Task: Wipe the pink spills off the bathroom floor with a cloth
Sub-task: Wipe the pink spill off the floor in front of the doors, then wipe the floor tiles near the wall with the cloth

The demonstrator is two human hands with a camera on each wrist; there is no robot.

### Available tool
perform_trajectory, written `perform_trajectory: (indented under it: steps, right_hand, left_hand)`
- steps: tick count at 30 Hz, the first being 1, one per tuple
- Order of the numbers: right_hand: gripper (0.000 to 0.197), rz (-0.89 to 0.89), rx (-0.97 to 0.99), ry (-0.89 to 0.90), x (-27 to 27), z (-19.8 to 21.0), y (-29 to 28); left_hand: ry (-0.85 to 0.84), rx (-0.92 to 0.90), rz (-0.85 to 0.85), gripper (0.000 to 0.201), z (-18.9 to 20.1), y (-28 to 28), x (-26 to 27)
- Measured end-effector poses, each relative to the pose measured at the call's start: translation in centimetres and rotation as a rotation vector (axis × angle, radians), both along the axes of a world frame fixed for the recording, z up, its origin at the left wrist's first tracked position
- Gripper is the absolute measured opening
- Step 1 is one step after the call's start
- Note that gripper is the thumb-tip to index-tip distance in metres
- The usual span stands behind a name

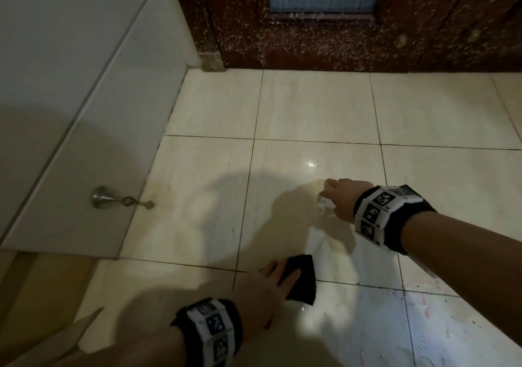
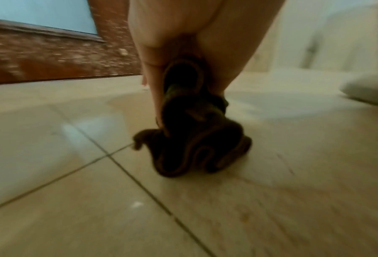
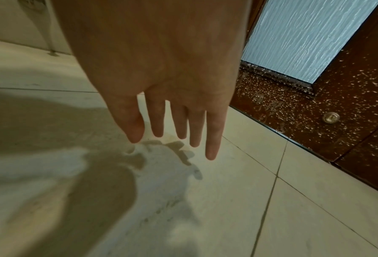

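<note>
The left hand (image 1: 264,293) grips a dark cloth (image 1: 300,279) on the floor (image 1: 310,106). The right hand (image 1: 337,198) hovers with straight, slightly spread fingers (image 3: 214,132). Pink spills (image 1: 426,314) lie at lower right.

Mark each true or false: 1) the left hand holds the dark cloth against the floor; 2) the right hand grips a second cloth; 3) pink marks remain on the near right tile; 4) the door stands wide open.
1) True: the left hand presses the dark cloth on the floor.
2) False: the right hand is empty, fingers straight.
3) True: pink marks show there.
4) False: the door looks closed.
</note>
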State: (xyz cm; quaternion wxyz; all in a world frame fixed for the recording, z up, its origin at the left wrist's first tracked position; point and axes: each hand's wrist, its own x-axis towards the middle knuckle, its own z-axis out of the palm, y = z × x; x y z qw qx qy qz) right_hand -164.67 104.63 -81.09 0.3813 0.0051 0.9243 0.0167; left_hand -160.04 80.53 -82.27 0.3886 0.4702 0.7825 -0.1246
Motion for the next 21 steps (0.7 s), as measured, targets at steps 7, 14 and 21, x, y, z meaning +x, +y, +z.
perform_trajectory:
  steps: [7, 14, 21]
  right_hand:
    - [0.048, -0.020, 0.040, 0.016, 0.5, 0.6, 1.2]
    - [0.047, 0.010, 0.017, 0.033, -0.1, -0.1, -0.6]
    - [0.049, 0.047, 0.038, 0.037, 0.0, 0.3, -0.3]
  left_hand:
    - [0.415, 0.015, 0.428, 0.083, 0.7, -6.3, -10.3]
    - [0.421, -0.183, 0.453, 0.084, -0.1, -5.8, -13.1]
    - [0.260, -0.063, 0.039, 0.063, -0.6, 1.5, -6.2]
